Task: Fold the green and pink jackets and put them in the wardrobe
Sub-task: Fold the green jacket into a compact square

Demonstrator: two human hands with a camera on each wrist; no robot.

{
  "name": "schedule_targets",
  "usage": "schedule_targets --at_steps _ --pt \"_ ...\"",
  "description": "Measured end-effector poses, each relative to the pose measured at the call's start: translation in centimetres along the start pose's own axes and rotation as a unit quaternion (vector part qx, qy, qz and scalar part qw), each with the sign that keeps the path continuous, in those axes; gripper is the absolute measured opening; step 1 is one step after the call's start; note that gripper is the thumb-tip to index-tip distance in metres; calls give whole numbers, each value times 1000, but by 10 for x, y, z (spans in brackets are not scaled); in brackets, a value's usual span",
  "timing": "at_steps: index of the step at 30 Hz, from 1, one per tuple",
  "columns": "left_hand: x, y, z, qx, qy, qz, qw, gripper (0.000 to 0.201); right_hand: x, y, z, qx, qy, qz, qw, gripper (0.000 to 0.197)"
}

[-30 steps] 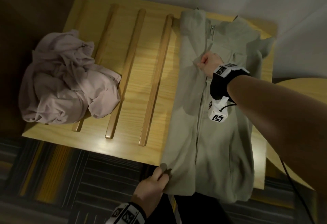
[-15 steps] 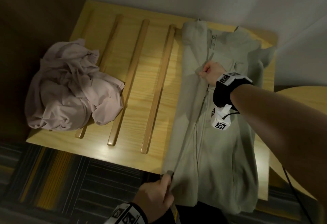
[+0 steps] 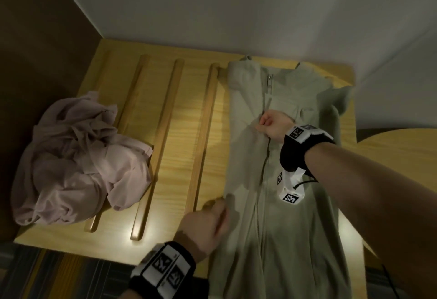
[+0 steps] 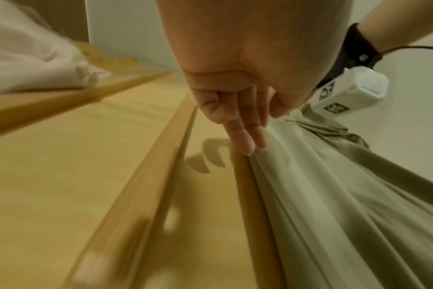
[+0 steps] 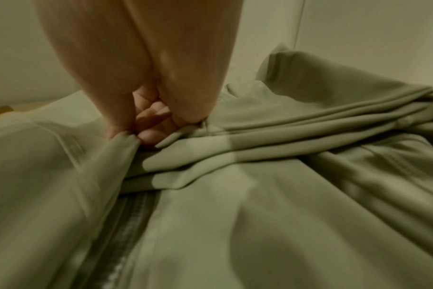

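Green jacket [image 3: 290, 216] flat; pink jacket [image 3: 78, 164] crumpled.

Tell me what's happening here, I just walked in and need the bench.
A person is folding a green jacket laid flat on the wooden bench. The right hand pinches fabric by the zip; the left hand grips the jacket's left edge. A pink jacket lies crumpled at the left, not yet folded.

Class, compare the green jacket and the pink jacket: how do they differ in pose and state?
The green jacket lies spread flat and lengthwise; the pink jacket sits crumpled in a heap. Both hands grip the green one; nothing touches the pink one. Both rest on the wooden table.
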State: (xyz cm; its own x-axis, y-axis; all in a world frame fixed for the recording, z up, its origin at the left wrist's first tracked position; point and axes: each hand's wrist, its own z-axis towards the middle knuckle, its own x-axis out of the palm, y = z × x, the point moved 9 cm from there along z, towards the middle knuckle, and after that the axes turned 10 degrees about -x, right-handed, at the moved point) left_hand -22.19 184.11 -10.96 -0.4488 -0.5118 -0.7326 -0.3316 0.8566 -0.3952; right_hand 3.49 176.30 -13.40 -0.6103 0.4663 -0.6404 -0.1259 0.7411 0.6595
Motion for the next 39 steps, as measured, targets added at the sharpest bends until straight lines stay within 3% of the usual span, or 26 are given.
schedule_targets --at_steps 4,10,19,25,29,31,35,39 --pt "-58 -14 43 28 -92 -16 995 33 -3 1 -1 -15 -6 16 1000 22" --pt "-107 -32 112 46 -126 -26 991 54 -1 0 -1 -22 -5 70 997 31" --pt "-113 -39 197 18 -62 69 996 68 2 -4 -2 -21 -14 141 990 29" --pt "-109 -52 222 36 -12 160 986 85 2 -5 -4 -44 -36 161 985 33" --pt "-102 -55 224 11 28 204 979 92 -3 0 -15 -67 -57 140 986 21" --pt "-97 -56 223 9 31 225 974 90 -17 -3 -24 -69 -103 132 984 19" --pt "-93 -55 223 8 44 228 973 86 -76 -24 -55 -31 -272 40 961 13" --pt "-90 -54 223 -1 45 233 971 85 -102 -74 -81 143 -325 9 935 43"
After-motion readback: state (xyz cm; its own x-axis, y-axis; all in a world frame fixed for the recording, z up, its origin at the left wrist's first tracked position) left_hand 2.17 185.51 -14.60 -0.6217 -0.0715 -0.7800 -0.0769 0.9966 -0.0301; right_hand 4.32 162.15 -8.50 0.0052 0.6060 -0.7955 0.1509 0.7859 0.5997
